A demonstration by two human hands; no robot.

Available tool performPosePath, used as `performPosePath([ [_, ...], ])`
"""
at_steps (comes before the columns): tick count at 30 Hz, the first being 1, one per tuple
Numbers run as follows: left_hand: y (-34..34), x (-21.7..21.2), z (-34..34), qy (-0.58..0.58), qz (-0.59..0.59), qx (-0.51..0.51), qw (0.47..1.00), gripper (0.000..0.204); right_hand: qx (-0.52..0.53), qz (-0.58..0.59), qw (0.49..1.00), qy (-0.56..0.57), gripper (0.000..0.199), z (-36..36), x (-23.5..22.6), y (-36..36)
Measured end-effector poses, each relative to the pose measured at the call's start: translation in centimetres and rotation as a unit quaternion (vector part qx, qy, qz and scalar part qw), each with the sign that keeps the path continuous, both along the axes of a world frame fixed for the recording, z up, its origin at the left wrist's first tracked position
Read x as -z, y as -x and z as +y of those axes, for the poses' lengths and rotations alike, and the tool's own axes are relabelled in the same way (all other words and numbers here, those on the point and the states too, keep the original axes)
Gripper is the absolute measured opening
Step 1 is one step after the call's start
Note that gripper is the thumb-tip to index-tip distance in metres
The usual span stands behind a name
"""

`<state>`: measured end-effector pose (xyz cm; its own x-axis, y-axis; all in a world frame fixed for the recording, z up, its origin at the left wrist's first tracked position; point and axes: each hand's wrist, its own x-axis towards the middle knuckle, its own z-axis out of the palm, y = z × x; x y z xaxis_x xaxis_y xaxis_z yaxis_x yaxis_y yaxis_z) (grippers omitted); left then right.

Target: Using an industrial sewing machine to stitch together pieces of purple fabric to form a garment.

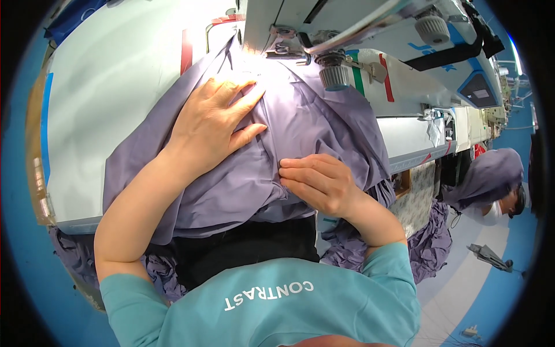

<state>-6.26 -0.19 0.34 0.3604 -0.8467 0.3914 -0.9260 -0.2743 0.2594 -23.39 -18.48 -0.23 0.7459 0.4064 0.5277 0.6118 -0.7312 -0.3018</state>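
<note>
A purple fabric piece (237, 196) is spread over the sewing machine's bed and hangs over the table's front edge toward my lap. A seam or fold runs down its middle, up to the brightly lit needle area of the sewing machine (283, 43). My left hand (211, 118) lies flat on the cloth left of that seam, fingers stretched toward the needle area. Nearer to me, my right hand (318, 182) pinches the fabric along the seam between thumb and fingers. Glare hides the needle and presser foot.
The white tabletop (98, 110) extends to the left, with blue tape (46, 127) at its edge. Black-ribbed knobs (334, 75) sit on the machine head. More purple cloth (430, 246) hangs at right, where another person (503, 202) is beside a purple bundle (491, 173).
</note>
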Motion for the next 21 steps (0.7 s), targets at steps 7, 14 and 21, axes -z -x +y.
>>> performPosePath([
  [7, -0.8, 0.5, 0.0, -0.009, 0.004, 0.003, 1.0, 0.055, 0.014, 0.017, 1.0, -0.008, 0.012, -0.2, -0.5, -0.7],
  [14, -1.3, 0.0, -0.2, -0.007, 0.022, 0.012, 1.0, 0.055, 0.012, 0.02, 1.0, 0.008, 0.013, -0.6, -0.8, -1.5],
  [21, 1.2, -0.5, 0.9, -0.031, 0.043, 0.041, 0.998, 0.058, 0.009, 0.035, 0.999, 0.011, 0.014, -0.7, -0.9, -1.6],
])
